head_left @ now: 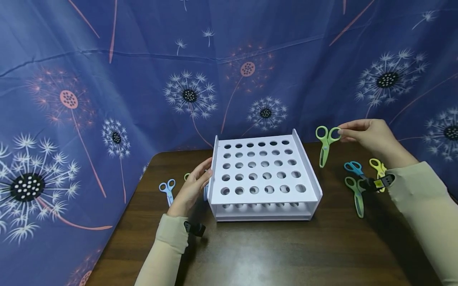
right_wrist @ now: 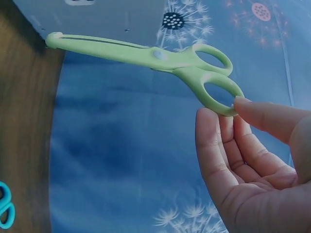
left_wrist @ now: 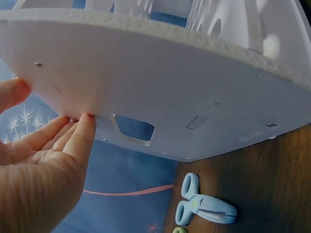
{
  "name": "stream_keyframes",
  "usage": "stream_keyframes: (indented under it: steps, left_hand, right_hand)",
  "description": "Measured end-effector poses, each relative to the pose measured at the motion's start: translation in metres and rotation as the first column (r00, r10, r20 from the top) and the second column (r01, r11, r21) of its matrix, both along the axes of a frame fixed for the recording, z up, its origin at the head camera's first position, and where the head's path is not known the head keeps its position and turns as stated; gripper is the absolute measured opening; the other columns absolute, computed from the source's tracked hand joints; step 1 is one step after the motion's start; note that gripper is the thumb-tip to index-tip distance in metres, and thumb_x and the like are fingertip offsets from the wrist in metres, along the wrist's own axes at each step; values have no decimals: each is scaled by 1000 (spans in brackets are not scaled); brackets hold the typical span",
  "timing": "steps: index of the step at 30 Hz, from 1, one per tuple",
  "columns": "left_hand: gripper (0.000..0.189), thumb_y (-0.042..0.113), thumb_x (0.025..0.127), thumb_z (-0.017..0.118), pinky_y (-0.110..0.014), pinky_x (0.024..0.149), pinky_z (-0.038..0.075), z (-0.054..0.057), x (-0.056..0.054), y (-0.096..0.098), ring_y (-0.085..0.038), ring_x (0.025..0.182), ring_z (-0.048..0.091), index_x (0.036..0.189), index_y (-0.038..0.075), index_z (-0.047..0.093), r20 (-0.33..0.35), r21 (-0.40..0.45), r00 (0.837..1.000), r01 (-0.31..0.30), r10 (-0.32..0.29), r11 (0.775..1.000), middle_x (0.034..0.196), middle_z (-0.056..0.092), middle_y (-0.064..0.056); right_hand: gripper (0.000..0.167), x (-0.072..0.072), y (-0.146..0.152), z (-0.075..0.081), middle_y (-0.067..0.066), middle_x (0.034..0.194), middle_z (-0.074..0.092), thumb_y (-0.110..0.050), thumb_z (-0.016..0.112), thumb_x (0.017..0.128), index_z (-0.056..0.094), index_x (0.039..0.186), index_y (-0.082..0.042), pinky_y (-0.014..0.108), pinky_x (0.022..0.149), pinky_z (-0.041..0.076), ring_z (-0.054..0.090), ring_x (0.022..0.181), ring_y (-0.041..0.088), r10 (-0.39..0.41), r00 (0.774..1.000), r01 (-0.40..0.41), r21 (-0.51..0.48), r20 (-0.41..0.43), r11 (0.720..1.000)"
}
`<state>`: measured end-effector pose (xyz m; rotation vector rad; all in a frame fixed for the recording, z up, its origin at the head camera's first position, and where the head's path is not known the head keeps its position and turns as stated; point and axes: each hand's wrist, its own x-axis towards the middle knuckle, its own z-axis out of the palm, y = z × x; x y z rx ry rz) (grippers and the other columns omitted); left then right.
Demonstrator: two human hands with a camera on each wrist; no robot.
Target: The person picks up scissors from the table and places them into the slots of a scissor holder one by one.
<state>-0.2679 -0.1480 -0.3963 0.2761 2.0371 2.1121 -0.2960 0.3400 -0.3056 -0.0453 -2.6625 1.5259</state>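
The right wrist view shows the rounded tip and pale pivot of the green scissors (head_left: 324,147) in detail; the head view shows their place in the layout. The left wrist view alone shows the outer face of the side panel (left_wrist: 146,82), including a four-sided cut-out.

My right hand (head_left: 373,137) pinches one handle loop between thumb and fingertips. The scissors extend left of that hand, right of the white rack (head_left: 262,198).

My left hand (head_left: 190,191) touches the rack's left side, fingers extended. The rack stands between my hands on the table (head_left: 257,246). At left are light-blue scissors (head_left: 168,193), possibly the pair seen below the panel.

At right, my wrist camera (head_left: 383,182) partly covers blue scissors (head_left: 354,168) and yellow scissors (head_left: 380,169); a second green pair (head_left: 359,202) lies nearer.
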Motion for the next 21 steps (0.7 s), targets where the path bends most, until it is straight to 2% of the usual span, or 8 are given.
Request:
stream_keyframes:
  steps: [6,10,14,15,19,20,21]
  left_hand:
    - [53,21,101,52,-45,117,23,-1,0,1,-24,141,34,150,17,35,-20,-8,1000,1,-2,1000,155,34,-7]
    - [52,19,101,50,-46,117,24,-2,2,1,-26,141,34,151,14,33,-43,-10,999,13,-14,1000,155,33,-9]
    - [52,18,102,49,-47,117,24,-2,3,1,-27,142,33,151,12,33,-74,-30,997,12,-14,999,155,33,-11]
    - [52,19,102,49,-48,116,24,-2,3,1,-27,142,33,151,12,33,-81,-36,997,10,-13,999,155,33,-12]
    - [52,20,102,50,-48,115,26,0,3,0,-28,140,35,151,12,34,-102,-82,995,-2,-7,997,154,35,-12]
    - [52,21,101,50,-47,115,27,0,3,0,-27,140,35,151,13,34,-104,-95,995,-7,-3,995,154,36,-11]
    - [52,22,101,51,-47,114,28,1,3,0,-27,139,36,150,14,35,-106,-111,994,-13,2,994,153,37,-11]
  right_hand:
    - [1,3,-7,12,-27,76,68,-46,68,86,69,86,-47,9,65,46,66,72,-5,-14,1000,14,6,-19,1000]
    - [6,4,-11,20,-26,75,68,-50,69,84,70,88,-46,8,65,44,65,73,-6,-25,999,26,24,-34,999]
    - [15,3,-15,30,-23,74,69,-51,69,83,72,94,-41,17,68,40,64,73,-7,-37,998,39,35,-48,999]
    - [19,3,-16,32,-22,74,69,-51,69,83,72,97,-39,19,71,39,64,74,-6,-38,998,40,32,-49,999]
    - [27,0,-20,43,-21,74,70,-50,69,83,73,104,-32,40,98,41,63,74,-6,-36,998,36,15,-57,999]
    - [29,-1,-21,46,-21,74,70,-50,69,84,73,105,-30,46,106,36,63,74,-6,-34,998,35,6,-61,999]
    - [30,-1,-22,49,-21,74,70,-49,69,84,73,106,-29,53,109,30,63,74,-7,-32,997,32,-4,-65,999]
